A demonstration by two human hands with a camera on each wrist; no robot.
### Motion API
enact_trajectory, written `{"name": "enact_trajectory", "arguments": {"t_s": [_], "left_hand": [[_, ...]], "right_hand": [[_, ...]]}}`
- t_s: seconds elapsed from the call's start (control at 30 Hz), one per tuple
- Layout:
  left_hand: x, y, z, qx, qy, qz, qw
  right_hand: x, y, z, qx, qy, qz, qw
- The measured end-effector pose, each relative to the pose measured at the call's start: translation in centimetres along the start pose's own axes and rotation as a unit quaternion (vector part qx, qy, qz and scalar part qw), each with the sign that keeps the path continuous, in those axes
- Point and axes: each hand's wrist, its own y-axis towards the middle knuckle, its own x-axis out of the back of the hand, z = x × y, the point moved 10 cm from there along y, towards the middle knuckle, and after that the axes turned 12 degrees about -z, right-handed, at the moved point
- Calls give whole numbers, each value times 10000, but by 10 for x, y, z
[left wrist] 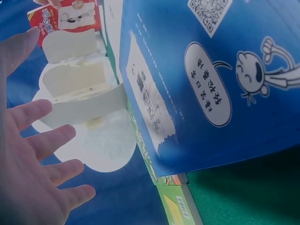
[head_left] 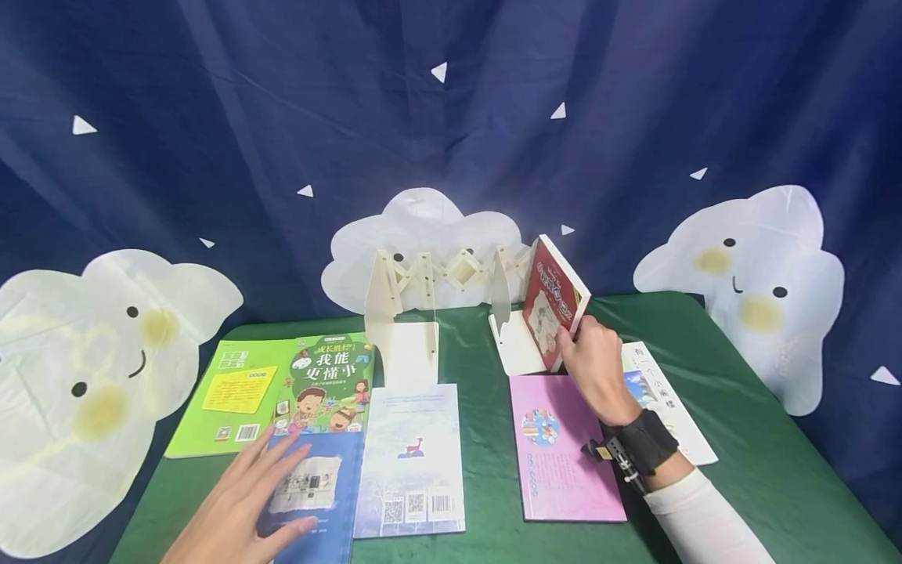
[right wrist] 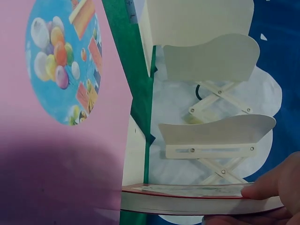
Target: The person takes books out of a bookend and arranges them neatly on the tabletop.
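My right hand grips the near edge of a red book, thumb on the cover. The book stands upright on the right base of a cream folding bookend rack, which has scissor links between its upright plates. In the right wrist view the thumb lies on the cover and fingers pass beneath. My left hand is spread over a blue book at the front left, fingers straight. The left wrist view shows that hand with fingers apart beside the blue book.
A green book and an illustrated green book lie at left. Beside the blue one is a pale book. A pink book and a white book lie at right on the green cloth. A dark blue curtain hangs behind.
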Motion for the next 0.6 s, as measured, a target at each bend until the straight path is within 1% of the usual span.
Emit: {"name": "enact_trajectory", "arguments": {"t_s": [0.17,0.27,0.4,0.53,0.6], "left_hand": [[-1,0,3,147,-42,155,9998],[-1,1,4,182,-19,211,9996],[-3,1,5,282,49,364,9989],[-7,0,7,445,126,557,9974],[-8,0,7,451,139,579,9972]], "right_hand": [[2,-2,0,-30,30,-24,10000],[3,-3,1,-66,57,-13,10000],[5,-6,1,-139,112,-24,9998],[8,-9,-1,-228,183,-158,9994],[10,-11,-2,-306,257,-286,9988]]}}
